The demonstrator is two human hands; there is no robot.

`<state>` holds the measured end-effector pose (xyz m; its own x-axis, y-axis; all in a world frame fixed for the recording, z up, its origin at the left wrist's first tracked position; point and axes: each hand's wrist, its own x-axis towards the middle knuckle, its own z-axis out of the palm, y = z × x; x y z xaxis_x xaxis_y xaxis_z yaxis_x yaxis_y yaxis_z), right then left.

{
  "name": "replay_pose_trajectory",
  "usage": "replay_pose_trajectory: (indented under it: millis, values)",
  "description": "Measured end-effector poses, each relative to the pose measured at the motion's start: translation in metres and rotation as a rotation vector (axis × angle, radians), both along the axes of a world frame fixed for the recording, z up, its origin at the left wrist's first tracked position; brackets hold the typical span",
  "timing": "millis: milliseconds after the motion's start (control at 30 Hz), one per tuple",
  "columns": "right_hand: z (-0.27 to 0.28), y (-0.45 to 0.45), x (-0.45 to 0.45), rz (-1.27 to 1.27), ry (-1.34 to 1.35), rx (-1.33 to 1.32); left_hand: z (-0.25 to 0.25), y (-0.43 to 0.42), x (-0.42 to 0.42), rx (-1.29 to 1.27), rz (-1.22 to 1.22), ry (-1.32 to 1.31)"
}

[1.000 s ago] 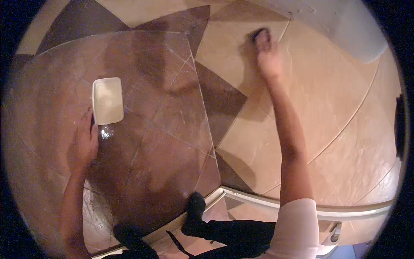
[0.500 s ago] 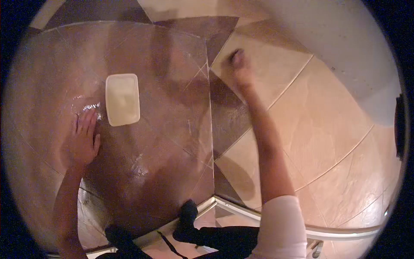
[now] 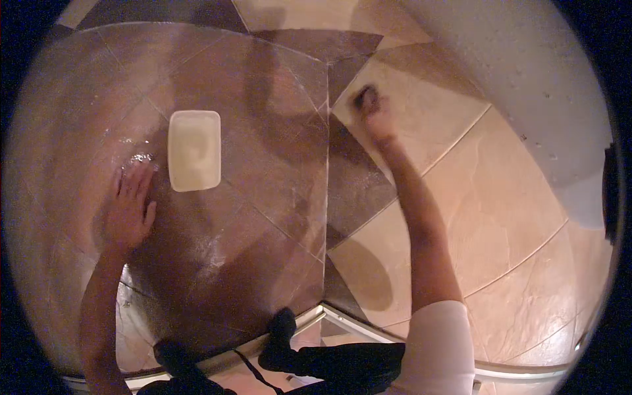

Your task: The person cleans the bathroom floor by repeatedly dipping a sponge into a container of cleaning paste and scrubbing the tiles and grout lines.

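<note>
My left hand [image 3: 133, 209] lies flat on the wet brown floor [image 3: 263, 204] with its fingers apart, holding nothing. To the right of its fingertips stands a white rectangular tub [image 3: 195, 151] with pale contents. My right hand [image 3: 376, 113], blurred, is closed round a small dark object [image 3: 365, 97] pressed on the beige tiles [image 3: 421, 92]. What this object is, I cannot make out.
A pale, smooth curved surface [image 3: 520, 85] fills the upper right. Along the bottom runs a white raised rail [image 3: 349, 324] with a corner near the middle. My dark-clothed legs and feet are beside it. Water glistens near my left fingertips.
The view has shifted, so the tub appears further right. My right hand, still holding the dark object, has moved on the beige tiles. My left hand no longer overlaps the tub's edge.
</note>
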<state>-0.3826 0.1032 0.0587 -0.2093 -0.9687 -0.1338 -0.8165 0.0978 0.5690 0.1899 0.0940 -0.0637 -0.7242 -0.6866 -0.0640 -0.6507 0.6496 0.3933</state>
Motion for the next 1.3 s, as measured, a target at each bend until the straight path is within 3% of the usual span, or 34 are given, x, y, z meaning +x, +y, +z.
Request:
replay_pose_trajectory:
  millis: [67, 133, 200, 233, 300, 367, 400, 467, 500, 533, 600, 667, 733, 767, 800, 867, 900, 933, 1000, 1033, 1100, 1133, 1233, 1300]
  values:
    - [0.068, -0.032, -0.025, 0.205, 0.205, -0.214, 0.008, -0.001, -0.003, 0.031, 0.023, -0.113]
    - [0.087, -0.038, -0.033, 0.398, 0.686, -0.028, 0.008, -0.003, -0.004, 0.028, 0.020, -0.100]
    - [0.076, -0.015, 0.006, 0.165, 0.623, 0.020, 0.006, -0.002, -0.003, 0.024, 0.011, -0.080]
    - [0.022, 0.016, -0.042, 0.307, 0.246, -0.086, 0.006, -0.003, -0.002, 0.020, 0.009, -0.071]
    - [0.010, 0.048, -0.033, 0.403, 0.222, 0.060, 0.002, -0.005, 0.002, 0.011, 0.003, -0.064]
    - [0.017, 0.037, -0.016, 0.181, 0.019, 0.066, -0.004, 0.001, 0.002, -0.047, 0.009, -0.045]
    - [0.035, 0.008, -0.025, 0.024, 0.062, -0.016, -0.003, 0.004, 0.000, -0.040, 0.009, -0.044]
    - [0.079, -0.037, -0.043, 0.227, 0.271, -0.128, 0.002, -0.001, 0.000, -0.017, 0.003, -0.077]
    - [0.095, -0.045, -0.044, 0.583, 0.440, -0.143, 0.002, -0.002, 0.001, -0.014, 0.000, -0.085]
    - [0.089, -0.042, -0.029, 0.579, 0.438, -0.139, 0.002, -0.002, 0.001, -0.010, -0.006, -0.087]
    - [0.063, -0.026, 0.023, -0.235, -0.380, -0.536, 0.004, -0.002, 0.000, -0.011, -0.008, -0.082]
    - [0.006, 0.016, 0.024, -0.104, -0.594, -0.368, 0.010, -0.002, 0.000, 0.022, -0.006, -0.128]
    - [-0.048, 0.045, 0.004, 0.615, 0.185, 0.155, 0.009, -0.003, 0.001, 0.004, 0.000, -0.108]
    - [-0.046, 0.035, 0.003, 0.627, 0.178, 0.154, 0.006, -0.001, 0.002, -0.006, 0.000, -0.088]
    - [-0.041, 0.024, -0.002, 0.306, -0.127, 0.000, 0.004, 0.001, 0.002, 0.001, 0.005, -0.099]
    - [-0.027, -0.006, -0.005, 0.154, 0.046, -0.054, 0.001, -0.001, -0.001, -0.058, 0.030, -0.098]
    - [-0.025, -0.028, -0.018, 0.332, 0.519, 0.035, 0.001, -0.002, -0.001, -0.062, 0.036, -0.108]
    - [-0.024, -0.047, -0.009, 0.337, 0.508, 0.029, 0.004, -0.004, -0.001, -0.055, 0.036, -0.116]
    - [-0.027, -0.073, 0.020, -0.092, 0.146, -0.135, 0.004, -0.002, -0.002, -0.043, 0.033, -0.126]
    - [-0.042, -0.081, 0.031, -0.091, 0.133, -0.136, 0.004, -0.002, -0.001, -0.034, 0.037, -0.131]
    - [-0.071, -0.092, 0.052, -0.513, -0.425, -0.186, 0.006, -0.004, 0.000, -0.030, 0.041, -0.146]
    - [-0.094, -0.086, 0.062, -0.511, -0.434, -0.182, 0.008, -0.003, 0.000, -0.007, 0.031, -0.130]
    - [-0.172, -0.021, 0.069, -0.049, -0.343, -0.731, 0.003, -0.002, 0.001, 0.000, 0.021, -0.099]
    - [-0.166, 0.002, 0.062, -0.074, -0.498, -0.690, -0.001, -0.001, 0.002, -0.015, 0.025, -0.095]
